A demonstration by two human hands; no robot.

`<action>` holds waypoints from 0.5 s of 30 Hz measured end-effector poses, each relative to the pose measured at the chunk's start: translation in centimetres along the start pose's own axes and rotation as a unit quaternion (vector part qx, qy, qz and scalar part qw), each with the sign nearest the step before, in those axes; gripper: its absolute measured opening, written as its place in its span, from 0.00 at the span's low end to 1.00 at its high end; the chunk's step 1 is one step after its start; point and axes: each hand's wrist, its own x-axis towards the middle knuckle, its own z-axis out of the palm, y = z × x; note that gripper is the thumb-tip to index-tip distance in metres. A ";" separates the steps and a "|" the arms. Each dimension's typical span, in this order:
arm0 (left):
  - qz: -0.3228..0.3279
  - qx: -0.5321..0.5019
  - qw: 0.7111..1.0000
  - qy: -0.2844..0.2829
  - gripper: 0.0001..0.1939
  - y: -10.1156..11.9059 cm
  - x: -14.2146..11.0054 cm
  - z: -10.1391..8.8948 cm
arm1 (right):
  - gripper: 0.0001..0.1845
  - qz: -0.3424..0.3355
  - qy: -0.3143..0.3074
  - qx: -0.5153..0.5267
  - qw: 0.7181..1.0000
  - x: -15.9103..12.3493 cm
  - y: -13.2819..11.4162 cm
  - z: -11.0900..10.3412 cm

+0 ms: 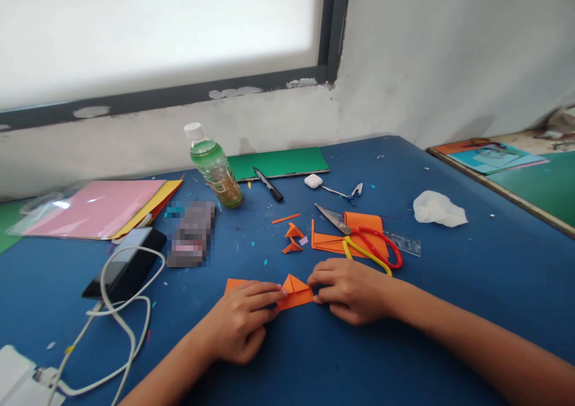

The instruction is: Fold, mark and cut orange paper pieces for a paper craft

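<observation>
A small piece of orange paper (295, 299), folded to a triangular peak along its top, lies on the blue table between my hands. My left hand (242, 319) presses the paper's left side with its fingertips, the fingers bent together. At the right edge, my right hand (353, 289) pinches the paper with curled fingers. Another orange paper piece (234, 284) shows partly behind my left hand. Two small folded orange pieces (293, 230) and a thin orange strip (286, 218) rest just beyond. Scissors (375, 245) with red and yellow handles lie over more orange paper (362, 220) past my right hand.
A green drink bottle (217, 173) stands at the back, near a black pen (268, 184) and a green board (283, 163). On the left are a phone (119, 268), white cable (130, 334) and coloured sheets (96, 205). A crumpled white tissue (439, 209) lies to the right.
</observation>
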 end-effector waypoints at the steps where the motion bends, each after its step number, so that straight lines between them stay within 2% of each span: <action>1: -0.013 -0.003 1.000 0.003 0.15 0.0 0.0 0.2 | 0.09 -0.001 0.000 -0.003 1.000 0.1 -0.1 0.1; 5: -0.092 0.004 0.996 0.018 0.10 0.2 0.5 1.2 | 0.08 0.021 0.020 0.001 1.000 0.6 -0.5 0.9; 7: -0.112 0.019 0.993 0.037 0.09 0.3 0.8 1.7 | 0.09 0.036 0.033 0.008 0.999 0.8 -0.5 1.2; 11: -0.093 0.043 0.993 0.054 0.06 0.4 1.3 2.1 | 0.08 0.052 0.051 -0.008 0.997 1.3 -0.5 1.7; 15: -0.056 0.085 0.994 0.036 0.09 0.5 1.5 1.7 | 0.10 0.048 0.053 -0.040 0.997 1.6 -0.7 1.8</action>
